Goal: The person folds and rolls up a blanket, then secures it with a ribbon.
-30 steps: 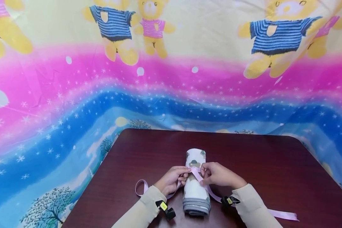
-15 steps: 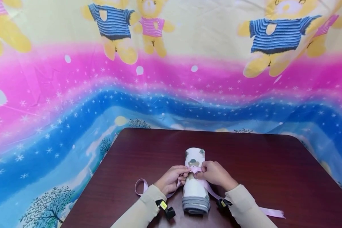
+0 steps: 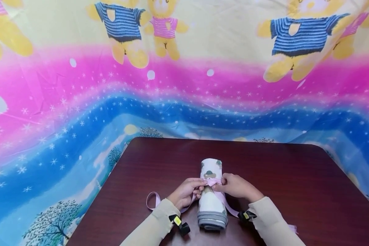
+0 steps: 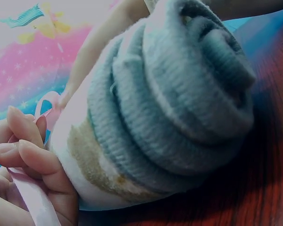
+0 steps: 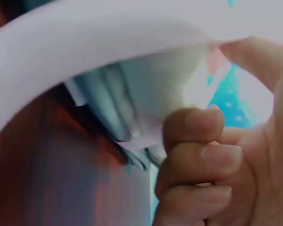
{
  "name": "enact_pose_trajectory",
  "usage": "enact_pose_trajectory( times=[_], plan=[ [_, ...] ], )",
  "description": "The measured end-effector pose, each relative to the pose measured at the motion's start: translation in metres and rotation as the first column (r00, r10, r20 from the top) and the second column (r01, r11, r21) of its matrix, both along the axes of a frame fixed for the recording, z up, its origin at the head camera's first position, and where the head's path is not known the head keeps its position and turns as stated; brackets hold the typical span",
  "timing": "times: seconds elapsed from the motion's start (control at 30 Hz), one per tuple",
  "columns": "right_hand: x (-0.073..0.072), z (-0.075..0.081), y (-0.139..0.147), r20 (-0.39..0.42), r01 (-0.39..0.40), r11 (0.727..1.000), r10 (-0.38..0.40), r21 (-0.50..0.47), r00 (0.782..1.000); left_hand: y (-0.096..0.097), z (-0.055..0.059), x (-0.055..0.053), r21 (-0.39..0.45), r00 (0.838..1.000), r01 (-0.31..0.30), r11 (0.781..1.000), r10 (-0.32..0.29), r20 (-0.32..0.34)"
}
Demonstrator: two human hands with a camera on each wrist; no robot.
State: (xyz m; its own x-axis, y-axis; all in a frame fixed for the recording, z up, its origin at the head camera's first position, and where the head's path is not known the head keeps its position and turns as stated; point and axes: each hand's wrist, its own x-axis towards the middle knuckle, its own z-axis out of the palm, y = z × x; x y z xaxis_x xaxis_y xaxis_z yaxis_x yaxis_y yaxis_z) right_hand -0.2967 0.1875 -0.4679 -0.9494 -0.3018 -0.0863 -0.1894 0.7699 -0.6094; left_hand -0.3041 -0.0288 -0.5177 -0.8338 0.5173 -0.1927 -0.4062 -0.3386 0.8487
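A rolled towel, white with a bear print and grey at its near end, lies lengthwise on the table. Around its middle runs a pink ribbon, crossed over on top. My left hand pinches the ribbon at the left of the crossing; a strand also passes through its curled fingers in the left wrist view. From the right, my right hand pinches the ribbon between thumb and forefinger, close over the towel. In the right wrist view, its other fingers are curled, and the ribbon sweeps broad across the top.
The dark red-brown table has rounded far corners. On the left, a ribbon loop stands up from the tabletop; a frayed ribbon end shows beside the right sleeve. Behind hangs a bear-print cloth.
My right hand moved in to the ribbon crossing, then slightly back right, and the lower strand was folded up there. The ribbon's right end slid left toward the sleeve. My left hand stayed put.
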Motion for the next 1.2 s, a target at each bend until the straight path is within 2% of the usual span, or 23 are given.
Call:
enact_pose_trajectory(
  times=[0.07, 0.17, 0.23, 0.4, 0.57, 0.7, 0.83, 0.93, 1.0, 1.1, 1.2],
  plan=[
    [0.0, 0.001, 0.003, 0.057, -0.029, 1.0, 0.029, -0.005, 0.998, 0.0, 0.0, 0.0, -0.003, 1.0, -0.001, 1.0, 0.001, 0.001],
    [0.0, 0.001, 0.003, 0.074, -0.031, 0.999, 0.028, 0.036, 0.997, 0.0, 0.001, 0.0, -0.006, 1.0, -0.004, 1.0, 0.004, -0.002],
    [0.0, 0.0, 0.001, 0.059, -0.004, 0.997, 0.0, 0.073, 0.998, 0.0, 0.002, 0.001, -0.01, 1.0, -0.004, 1.0, 0.004, -0.004],
    [0.0, -0.006, -0.006, -0.009, 0.099, 0.99, -0.099, 0.098, 0.995, 0.0, 0.003, 0.002, -0.007, 1.0, -0.001, 1.0, 0.001, -0.006],
    [0.0, -0.009, -0.01, -0.058, 0.124, 0.984, -0.117, 0.13, 0.991, 0.0, 0.004, 0.003, -0.012, 1.0, -0.003, 1.0, 0.003, -0.01],
    [-0.001, -0.006, -0.003, -0.019, 0.059, 0.997, -0.058, 0.049, 0.998, 0.0, 0.004, 0.003, -0.006, 1.0, 0.011, 1.0, -0.011, -0.005],
    [-0.005, -0.002, 0.009, -0.003, -0.028, 0.993, 0.028, -0.118, 1.0, -0.002, 0.006, 0.002, -0.019, 1.0, 0.011, 1.0, -0.011, 0.002],
    [-0.008, -0.001, 0.013, -0.03, -0.067, 0.969, 0.062, -0.239, 0.998, -0.005, 0.007, 0.001, -0.07, 1.0, 0.013, 0.997, -0.014, -0.006],
    [-0.01, -0.001, 0.014, -0.079, -0.082, 0.955, 0.062, -0.286, 0.995, -0.006, 0.008, 0.001, -0.133, 0.999, 0.017, 0.991, -0.021, -0.028],
    [-0.012, -0.003, 0.009, -0.173, -0.102, 0.951, 0.053, -0.292, 0.984, -0.007, 0.011, 0.002, -0.243, 0.997, -0.003, 0.97, -0.016, -0.077],
    [-0.017, -0.004, 0.002, -0.222, -0.126, 0.959, 0.07, -0.254, 0.973, -0.006, 0.013, 0.003, -0.352, 0.991, -0.065, 0.934, 0.017, -0.136]
  ],
)
